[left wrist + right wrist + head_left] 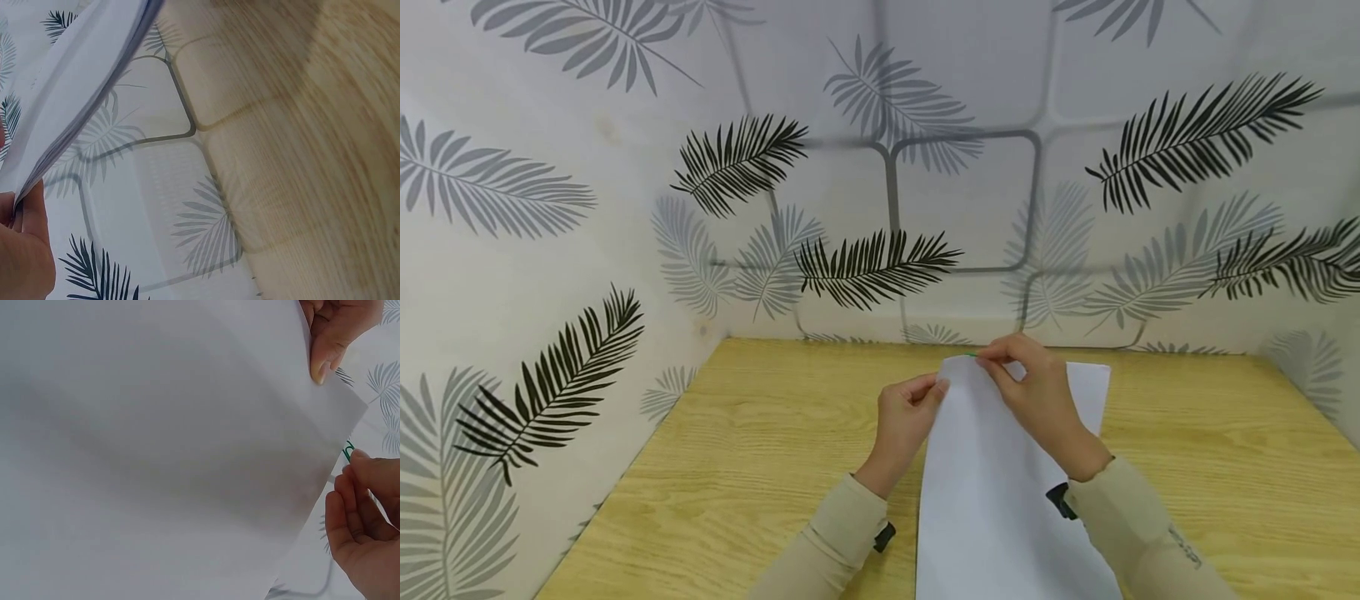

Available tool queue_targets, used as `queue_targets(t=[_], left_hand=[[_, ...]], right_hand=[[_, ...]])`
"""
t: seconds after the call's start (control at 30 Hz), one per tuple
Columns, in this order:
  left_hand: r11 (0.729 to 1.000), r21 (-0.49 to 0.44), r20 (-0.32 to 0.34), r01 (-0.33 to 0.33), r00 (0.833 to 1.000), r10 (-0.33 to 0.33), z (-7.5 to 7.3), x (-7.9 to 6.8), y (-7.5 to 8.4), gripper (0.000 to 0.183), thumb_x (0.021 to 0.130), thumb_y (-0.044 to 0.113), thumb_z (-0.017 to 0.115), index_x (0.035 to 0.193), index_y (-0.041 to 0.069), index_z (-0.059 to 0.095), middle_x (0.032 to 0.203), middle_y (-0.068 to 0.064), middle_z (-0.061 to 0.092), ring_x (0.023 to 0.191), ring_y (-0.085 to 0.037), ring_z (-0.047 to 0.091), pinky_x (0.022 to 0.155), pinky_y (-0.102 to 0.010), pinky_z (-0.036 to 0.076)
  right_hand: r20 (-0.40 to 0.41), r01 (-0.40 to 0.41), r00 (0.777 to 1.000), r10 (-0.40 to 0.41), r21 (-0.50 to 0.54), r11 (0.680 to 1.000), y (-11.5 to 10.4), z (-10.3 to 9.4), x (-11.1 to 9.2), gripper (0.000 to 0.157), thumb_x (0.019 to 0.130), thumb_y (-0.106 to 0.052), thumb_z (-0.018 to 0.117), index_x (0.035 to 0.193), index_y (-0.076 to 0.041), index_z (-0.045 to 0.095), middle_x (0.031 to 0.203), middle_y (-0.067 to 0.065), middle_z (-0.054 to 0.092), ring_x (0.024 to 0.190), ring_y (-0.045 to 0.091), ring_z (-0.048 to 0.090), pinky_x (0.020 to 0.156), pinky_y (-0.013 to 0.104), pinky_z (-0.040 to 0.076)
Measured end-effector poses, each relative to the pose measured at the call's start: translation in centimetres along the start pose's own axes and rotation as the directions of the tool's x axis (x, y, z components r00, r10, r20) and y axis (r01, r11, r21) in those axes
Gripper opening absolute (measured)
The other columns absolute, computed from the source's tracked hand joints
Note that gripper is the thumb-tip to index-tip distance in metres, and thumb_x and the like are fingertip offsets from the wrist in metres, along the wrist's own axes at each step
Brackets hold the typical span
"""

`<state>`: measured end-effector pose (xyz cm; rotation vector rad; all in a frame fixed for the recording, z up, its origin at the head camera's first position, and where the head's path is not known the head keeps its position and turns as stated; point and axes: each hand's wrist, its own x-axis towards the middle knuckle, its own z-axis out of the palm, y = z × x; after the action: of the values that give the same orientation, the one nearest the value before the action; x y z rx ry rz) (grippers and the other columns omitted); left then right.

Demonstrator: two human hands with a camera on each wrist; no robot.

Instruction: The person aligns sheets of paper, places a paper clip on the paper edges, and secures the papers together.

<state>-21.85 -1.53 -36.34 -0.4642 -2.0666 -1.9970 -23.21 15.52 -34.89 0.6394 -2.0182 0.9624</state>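
Note:
A stack of white paper sheets point(992, 492) is held up over the table, its layered edges showing in the left wrist view. My left hand point(904, 425) pinches the stack's left edge close to the top corner, thumb in front. At the top edge, my right hand point(1037, 387) pinches a small green paper clip point(348, 450) between thumb and fingertips. The clip touches or overlaps the paper's edge; how far it sits on the sheets I cannot tell.
Beneath the paper lies a wood-grain table point(760, 467). Behind it and on the left hangs a pale covering point(962, 200) with leaf prints. A dark strap piece point(1062, 501) shows at the right sleeve.

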Motion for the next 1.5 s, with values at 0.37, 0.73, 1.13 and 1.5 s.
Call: queue_targets(t=[0.37, 0.73, 1.13, 1.5], left_hand=[[0.999, 0.023, 0.003, -0.026, 1.000, 0.026, 0.1, 0.8, -2.6, 0.017, 0.090, 0.000, 0.065, 0.100, -0.012, 0.070, 0.090, -0.026, 0.070, 0.078, -0.038, 0.068, 0.059, -0.016, 0.049], [0.999, 0.022, 0.007, -0.039, 0.999, 0.039, 0.1, 0.9, -3.7, 0.018, 0.090, 0.009, 0.068, 0.100, -0.005, 0.073, 0.090, -0.019, 0.072, 0.073, -0.023, 0.068, 0.060, -0.019, 0.050], [0.992, 0.069, 0.011, -0.108, 0.994, 0.107, 0.3, -0.4, -0.1, 0.013, 0.088, -0.007, 0.064, 0.095, -0.016, 0.069, 0.088, -0.029, 0.068, 0.073, -0.045, 0.065, 0.058, -0.013, 0.045], [0.985, 0.081, 0.023, -0.153, 0.988, 0.151, 0.3, -0.4, -0.2, 0.012, 0.088, -0.007, 0.064, 0.094, -0.016, 0.070, 0.086, -0.028, 0.069, 0.070, -0.042, 0.065, 0.058, -0.014, 0.046]], right_hand=[[0.046, 0.058, 0.997, -0.059, 0.018, 0.998, 0.0, -0.2, 0.4, 0.019, 0.075, 0.014, 0.074, 0.084, -0.002, 0.070, 0.083, 0.007, 0.066, 0.077, 0.016, 0.061, 0.069, 0.017, 0.046], [0.122, 0.133, 0.984, -0.132, -0.004, 0.991, 0.2, -0.6, 0.9, 0.020, 0.076, 0.013, 0.073, 0.086, -0.003, 0.067, 0.084, 0.005, 0.066, 0.076, 0.015, 0.062, 0.065, 0.023, 0.049], [0.145, 0.148, 0.978, -0.148, 0.010, 0.989, -0.3, -1.0, 1.3, 0.018, 0.076, 0.013, 0.073, 0.084, -0.003, 0.068, 0.084, 0.004, 0.065, 0.075, 0.015, 0.060, 0.065, 0.022, 0.047], [0.125, 0.145, 0.981, -0.146, 0.018, 0.989, -0.1, -0.6, 1.2, 0.017, 0.076, 0.011, 0.074, 0.086, -0.003, 0.070, 0.086, 0.004, 0.066, 0.077, 0.016, 0.062, 0.066, 0.021, 0.047]])
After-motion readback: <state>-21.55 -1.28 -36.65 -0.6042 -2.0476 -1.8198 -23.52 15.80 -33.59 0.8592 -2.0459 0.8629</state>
